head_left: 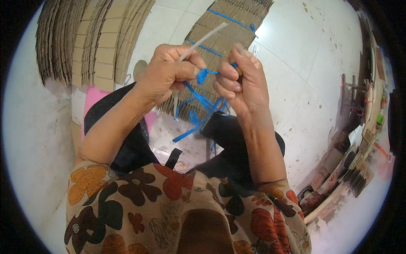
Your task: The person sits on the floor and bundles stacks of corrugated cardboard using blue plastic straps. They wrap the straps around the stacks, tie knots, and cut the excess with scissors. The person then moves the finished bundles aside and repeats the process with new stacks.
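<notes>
Strap: glossy blue plastic. Strip: smooth white plastic. Cardboard: matt brown, corrugated edges. Floor: smooth pale tile, stained. Shirt: floral cloth, matt.

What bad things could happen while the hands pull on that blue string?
The blue string is pulled tight between the left hand and the right hand, so it might snap or bite into the fingers. The white strip in the left hand could slip out. If the knot comes loose, the tied cardboard bundle might spread apart.
</notes>
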The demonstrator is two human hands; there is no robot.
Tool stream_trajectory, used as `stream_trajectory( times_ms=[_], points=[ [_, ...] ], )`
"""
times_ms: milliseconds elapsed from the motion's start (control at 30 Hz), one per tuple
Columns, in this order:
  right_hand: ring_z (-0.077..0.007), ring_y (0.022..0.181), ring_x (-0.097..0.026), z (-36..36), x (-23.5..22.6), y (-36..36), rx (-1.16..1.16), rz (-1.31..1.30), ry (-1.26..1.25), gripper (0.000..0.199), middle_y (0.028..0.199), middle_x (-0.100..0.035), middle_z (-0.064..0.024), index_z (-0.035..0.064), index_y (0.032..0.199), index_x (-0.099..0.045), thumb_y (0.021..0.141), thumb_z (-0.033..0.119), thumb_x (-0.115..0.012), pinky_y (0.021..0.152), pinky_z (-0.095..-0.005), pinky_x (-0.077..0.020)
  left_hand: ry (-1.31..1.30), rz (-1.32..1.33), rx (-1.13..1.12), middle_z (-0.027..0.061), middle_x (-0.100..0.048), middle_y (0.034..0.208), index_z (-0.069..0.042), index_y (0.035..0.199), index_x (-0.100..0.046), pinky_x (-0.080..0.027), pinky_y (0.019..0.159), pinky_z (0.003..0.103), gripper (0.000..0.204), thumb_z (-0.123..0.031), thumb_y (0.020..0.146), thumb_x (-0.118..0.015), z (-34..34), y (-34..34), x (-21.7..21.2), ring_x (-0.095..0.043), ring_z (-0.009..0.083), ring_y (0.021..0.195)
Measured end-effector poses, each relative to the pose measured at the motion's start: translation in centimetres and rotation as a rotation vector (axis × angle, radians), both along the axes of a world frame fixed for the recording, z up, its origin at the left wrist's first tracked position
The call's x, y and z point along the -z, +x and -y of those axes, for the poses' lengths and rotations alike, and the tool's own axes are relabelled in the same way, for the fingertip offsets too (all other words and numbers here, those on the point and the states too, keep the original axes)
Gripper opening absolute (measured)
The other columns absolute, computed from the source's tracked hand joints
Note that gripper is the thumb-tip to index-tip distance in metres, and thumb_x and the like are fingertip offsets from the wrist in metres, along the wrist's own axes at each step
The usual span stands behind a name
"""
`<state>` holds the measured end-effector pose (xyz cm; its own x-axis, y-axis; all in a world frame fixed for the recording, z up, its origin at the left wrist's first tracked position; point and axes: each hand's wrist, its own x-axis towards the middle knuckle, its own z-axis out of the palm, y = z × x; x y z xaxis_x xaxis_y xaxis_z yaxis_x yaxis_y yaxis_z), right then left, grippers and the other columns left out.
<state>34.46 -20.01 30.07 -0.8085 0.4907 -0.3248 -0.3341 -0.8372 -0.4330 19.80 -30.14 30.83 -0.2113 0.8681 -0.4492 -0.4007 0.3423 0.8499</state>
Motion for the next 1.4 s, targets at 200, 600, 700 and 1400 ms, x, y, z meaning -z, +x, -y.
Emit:
stream_trajectory(
  times_ms=[200,600,700,1400],
  points=[
    [-0.0033,0.038,-0.033,-0.1,-0.1,0.9,-0.053,0.072,0.038,0.026,0.057,-0.047,-0.0028,0.0084,0.071,-0.043,0.089,0.021,-0.057,0.032,-0.0184,-0.0271,0.025,0.110,0.073,-0.0020,-0.049,0.057,0.002,0.083,-0.060,-0.028,0.038,0.017,0.019,-0.014,0.073,-0.065,-0.7,-0.1,-1.1,-0.040,0.0029,0.044],
    [-0.0034,0.037,-0.033,-0.5,-0.3,1.1,-0.055,0.183,0.125,0.027,0.057,-0.048,-0.0039,0.0062,0.067,-0.046,0.086,0.020,-0.060,0.030,-0.0178,-0.0261,0.069,-0.348,0.345,-0.0010,-0.052,0.055,-0.001,0.075,-0.064,-0.030,0.041,0.019,0.015,-0.016,0.078,-0.065,-1.3,0.2,0.6,-0.043,0.0053,0.046],
    [-0.0027,0.037,-0.032,-1.1,-0.2,1.5,-0.033,0.248,0.060,0.026,0.055,-0.045,-0.0023,0.0064,0.069,-0.045,0.087,0.020,-0.059,0.030,-0.0175,-0.0245,0.244,-0.540,0.431,-0.0014,-0.050,0.054,0.000,0.069,-0.061,-0.030,0.041,0.022,0.014,-0.012,0.077,-0.063,-0.9,0.1,0.4,-0.041,0.0060,0.046],
    [-0.0178,0.082,-0.059,-5.9,4.7,2.6,0.195,0.719,0.726,0.027,0.098,-0.061,-0.0098,0.0022,0.101,-0.058,0.085,0.023,-0.060,0.069,-0.0319,-0.0500,-0.046,-2.204,-0.297,0.0063,-0.062,0.081,-0.005,0.093,-0.061,-0.046,0.065,0.034,0.015,-0.014,0.082,-0.058,6.1,-14.0,-4.8,-0.057,0.0227,0.068]
  ],
)
